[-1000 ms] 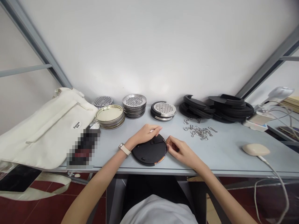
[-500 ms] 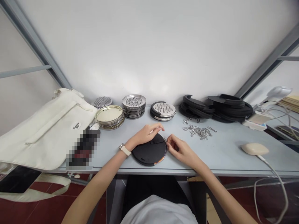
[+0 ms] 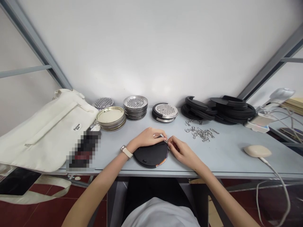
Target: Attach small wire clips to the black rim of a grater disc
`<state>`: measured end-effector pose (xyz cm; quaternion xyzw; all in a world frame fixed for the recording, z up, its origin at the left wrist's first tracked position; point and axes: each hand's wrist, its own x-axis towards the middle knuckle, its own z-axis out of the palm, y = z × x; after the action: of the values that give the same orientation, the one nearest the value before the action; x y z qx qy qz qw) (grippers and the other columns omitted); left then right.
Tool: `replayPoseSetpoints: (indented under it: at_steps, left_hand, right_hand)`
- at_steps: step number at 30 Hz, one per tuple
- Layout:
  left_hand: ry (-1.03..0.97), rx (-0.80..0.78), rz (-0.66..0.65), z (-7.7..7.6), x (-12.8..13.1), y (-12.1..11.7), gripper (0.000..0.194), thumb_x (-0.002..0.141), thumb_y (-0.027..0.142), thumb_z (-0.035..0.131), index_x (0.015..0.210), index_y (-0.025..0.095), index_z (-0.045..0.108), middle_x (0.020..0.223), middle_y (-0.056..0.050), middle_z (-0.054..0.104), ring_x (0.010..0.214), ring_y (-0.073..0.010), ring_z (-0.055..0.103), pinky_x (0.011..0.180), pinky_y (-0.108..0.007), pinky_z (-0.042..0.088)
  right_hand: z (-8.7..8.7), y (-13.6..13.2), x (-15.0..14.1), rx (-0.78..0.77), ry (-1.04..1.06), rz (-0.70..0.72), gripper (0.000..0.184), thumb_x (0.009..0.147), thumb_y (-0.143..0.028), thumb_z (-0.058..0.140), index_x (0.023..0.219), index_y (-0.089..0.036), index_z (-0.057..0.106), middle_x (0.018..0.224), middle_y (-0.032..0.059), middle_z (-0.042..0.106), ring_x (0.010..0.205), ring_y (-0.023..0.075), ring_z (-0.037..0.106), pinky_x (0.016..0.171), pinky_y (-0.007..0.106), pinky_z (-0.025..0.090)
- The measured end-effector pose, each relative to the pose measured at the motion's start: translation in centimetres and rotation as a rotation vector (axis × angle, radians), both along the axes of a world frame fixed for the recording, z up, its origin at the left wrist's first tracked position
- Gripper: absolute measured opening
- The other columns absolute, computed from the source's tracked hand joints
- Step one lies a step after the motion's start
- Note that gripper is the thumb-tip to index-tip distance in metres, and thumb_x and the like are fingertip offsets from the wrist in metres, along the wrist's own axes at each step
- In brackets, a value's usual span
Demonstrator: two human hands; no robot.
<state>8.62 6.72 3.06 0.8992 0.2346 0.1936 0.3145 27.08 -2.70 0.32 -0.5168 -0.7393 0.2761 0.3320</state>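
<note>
A round black plastic disc [image 3: 151, 155] lies flat near the table's front edge, with a shiny, partly orange strip along its lower right rim. My left hand [image 3: 151, 136] rests over its far side, wearing a watch with a pale strap. Its thumb and fingertips close on a small metal wire clip [image 3: 166, 141] at the disc's right rim. From the right, my right hand [image 3: 177, 147] pinches the same clip, so most of it is hidden. Further right lies a loose pile of similar metal wire clips [image 3: 201, 133].
Along the wall stand gold-coloured round lids [image 3: 110, 116], round metal grater plates [image 3: 135, 103], a grater plate in a black holder [image 3: 166, 110] and stacked black plastic parts [image 3: 233, 110]. A white bag [image 3: 52, 132] covers the left end. A cream corded device [image 3: 257, 150] sits at right.
My left fingertips have come down and right onto the wire clip, which only my right hand pinched before. My right hand has shifted slightly toward the left. The disc stays put.
</note>
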Motion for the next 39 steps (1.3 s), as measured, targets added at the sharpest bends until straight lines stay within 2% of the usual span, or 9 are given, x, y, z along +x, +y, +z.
replayPoseSetpoints:
  at_steps: [5,11,14,26,34,39]
  left_hand:
    - [0.019,-0.003,0.038,-0.09,0.03,0.07,0.026,0.087,0.039,0.050,0.092,0.021,0.067,0.059,0.003,0.050,0.058,-0.0102,0.044,0.061,-0.021,0.034]
    - [0.040,0.023,0.017,0.04,-0.12,-0.07,0.032,0.074,0.046,0.066,0.096,0.023,0.066,0.056,0.006,0.042,0.055,-0.0094,0.040,0.054,-0.021,0.030]
    - [0.058,0.031,0.027,0.09,-0.10,-0.14,0.031,0.074,0.045,0.066,0.096,0.024,0.066,0.055,0.006,0.041,0.054,-0.0094,0.040,0.053,-0.021,0.029]
    - [0.047,-0.035,0.052,-0.15,0.03,-0.21,0.030,0.074,0.040,0.065,0.096,0.021,0.066,0.068,0.002,0.057,0.059,-0.0105,0.047,0.056,-0.021,0.034]
    - [0.036,-0.048,0.062,0.03,0.04,-0.28,0.028,0.072,0.041,0.067,0.091,0.020,0.067,0.065,0.003,0.054,0.060,-0.0104,0.048,0.055,-0.021,0.035]
    - [0.018,-0.055,0.047,-0.15,0.04,-0.17,0.024,0.073,0.038,0.066,0.088,0.020,0.066,0.069,0.003,0.057,0.062,-0.0101,0.050,0.057,-0.021,0.035]
  right_hand:
    - [-0.08,0.01,0.07,-0.004,-0.005,0.003,0.021,0.096,-0.031,0.035,0.078,-0.022,0.039,0.066,-0.0046,0.044,0.059,0.0118,0.042,0.057,0.024,0.032]
    - [-0.06,-0.09,0.14,-0.004,-0.018,0.011,0.021,0.096,-0.031,0.035,0.078,-0.021,0.041,0.066,-0.0048,0.044,0.059,0.0116,0.042,0.058,0.024,0.032]
    - [-0.06,-0.09,0.15,-0.006,-0.016,0.007,0.021,0.096,-0.031,0.035,0.079,-0.021,0.042,0.066,-0.0046,0.044,0.059,0.0118,0.042,0.058,0.025,0.032]
    - [-0.05,-0.22,0.16,-0.019,-0.009,0.006,0.022,0.096,-0.033,0.035,0.078,-0.021,0.041,0.066,-0.0045,0.044,0.059,0.0118,0.041,0.057,0.024,0.032]
    - [-0.03,-0.17,0.25,-0.017,-0.012,0.008,0.021,0.096,-0.032,0.035,0.079,-0.021,0.042,0.066,-0.0047,0.044,0.059,0.0116,0.041,0.058,0.024,0.032]
    - [0.02,-0.23,0.15,-0.023,-0.005,0.007,0.021,0.096,-0.032,0.035,0.079,-0.021,0.041,0.066,-0.0047,0.045,0.059,0.0116,0.041,0.057,0.024,0.032]
